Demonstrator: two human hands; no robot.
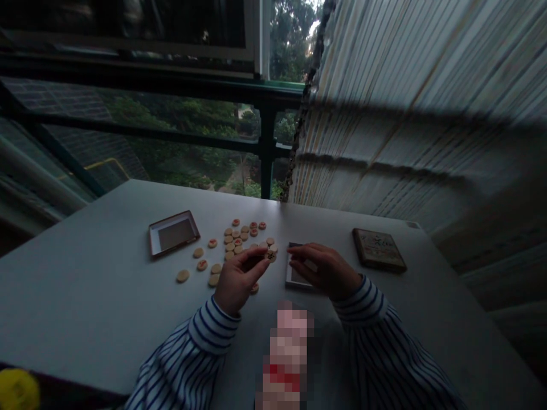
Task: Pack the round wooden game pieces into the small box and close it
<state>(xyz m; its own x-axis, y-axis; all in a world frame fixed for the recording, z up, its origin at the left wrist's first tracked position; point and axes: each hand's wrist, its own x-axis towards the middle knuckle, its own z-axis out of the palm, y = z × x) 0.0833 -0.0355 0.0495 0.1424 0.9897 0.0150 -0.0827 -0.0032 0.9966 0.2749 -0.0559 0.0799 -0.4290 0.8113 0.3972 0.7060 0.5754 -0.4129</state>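
Observation:
Between the thumb and fingertips of my left hand is a round wooden Chinese chess piece, its dark character facing up toward me. More pieces lie loose just beyond and beside that hand, some with a red character, others plain side up. My right hand hovers over a shallow open box and hides much of it. Its fingers are curved, with a gap between thumb and fingertips and no piece visible in them.
Another shallow open tray rests on the white table at the left. A flat box with a patterned top lies at the right. Behind the table are a window railing and a striped curtain. A blurred-out patch covers the near middle.

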